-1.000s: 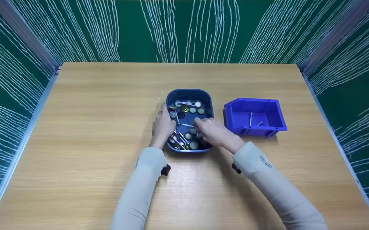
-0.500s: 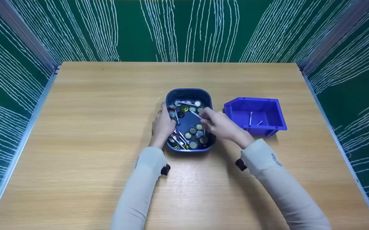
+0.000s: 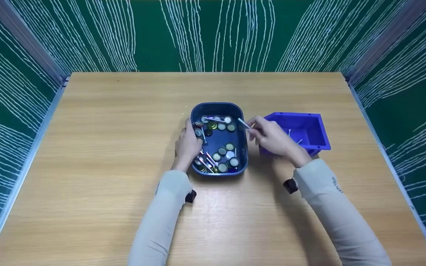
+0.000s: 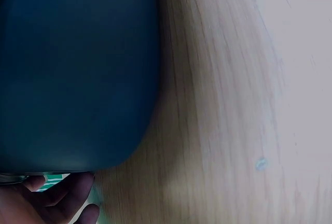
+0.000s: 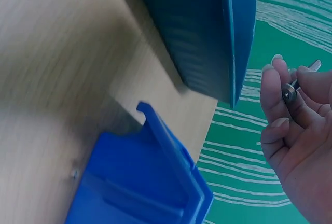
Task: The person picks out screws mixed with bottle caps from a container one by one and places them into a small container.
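Note:
In the head view, my left hand [image 3: 188, 145] grips the left wall of a dark blue tub [image 3: 245, 147], with the thumb over the rim. Its fingertips [image 4: 78, 187] show against the tub's outer side in the left wrist view. Bottle caps [image 3: 222, 167] and metal screws [image 3: 211, 159] lie loose inside the tub. Between the tub and a blue bin [image 3: 315, 127], my right hand [image 3: 272, 137] pinches a silver screw [image 3: 244, 123] in the air. Thumb and fingers hold this screw near its round head [image 5: 289, 94], as the right wrist view shows.
The blue bin stands right of the tub and has a couple of screws [image 3: 289, 133] in it; my right hand covers its left part. Both containers rest on a wooden table [image 3: 106, 147]. Green walls [image 3: 150, 37] with white streaks rise behind and at the sides.
My right hand has lifted the screw out of the tub and moved it right, past the tub's right rim toward the blue bin. The left hand has stayed on the tub.

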A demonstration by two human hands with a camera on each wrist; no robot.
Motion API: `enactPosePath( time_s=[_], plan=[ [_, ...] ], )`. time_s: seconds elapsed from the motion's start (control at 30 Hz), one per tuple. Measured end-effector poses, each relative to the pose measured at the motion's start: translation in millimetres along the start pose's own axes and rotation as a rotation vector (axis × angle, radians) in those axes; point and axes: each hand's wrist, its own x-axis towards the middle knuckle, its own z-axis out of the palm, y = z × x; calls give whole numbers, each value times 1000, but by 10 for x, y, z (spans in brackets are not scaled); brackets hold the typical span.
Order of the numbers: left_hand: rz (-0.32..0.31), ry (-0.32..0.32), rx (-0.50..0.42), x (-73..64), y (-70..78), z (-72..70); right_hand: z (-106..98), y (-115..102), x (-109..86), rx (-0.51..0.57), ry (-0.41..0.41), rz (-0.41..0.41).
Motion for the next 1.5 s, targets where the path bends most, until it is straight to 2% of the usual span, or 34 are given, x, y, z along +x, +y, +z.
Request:
enactPosePath(
  time_s=[0.3,0.6,0.87,1.07,1.33,1.5],
  plan=[
    [-6,-3,-9,-14,-3,-10,-232,74,-50,3,-11,97],
    [-5,-4,-15,-7,0,-17,-369,303,-111,-40,0,172],
    [16,15,5,-6,-18,-7,-397,505,-165,-190,10,209],
    [20,15,5,-4,-19,4,-421,575,-216,-302,-22,262],
    [9,7,-3,-1,-19,7,-453,645,-231,-356,-69,346],
    [15,8,0,7,-23,7,-463,650,-231,-365,-55,344]
  ],
)
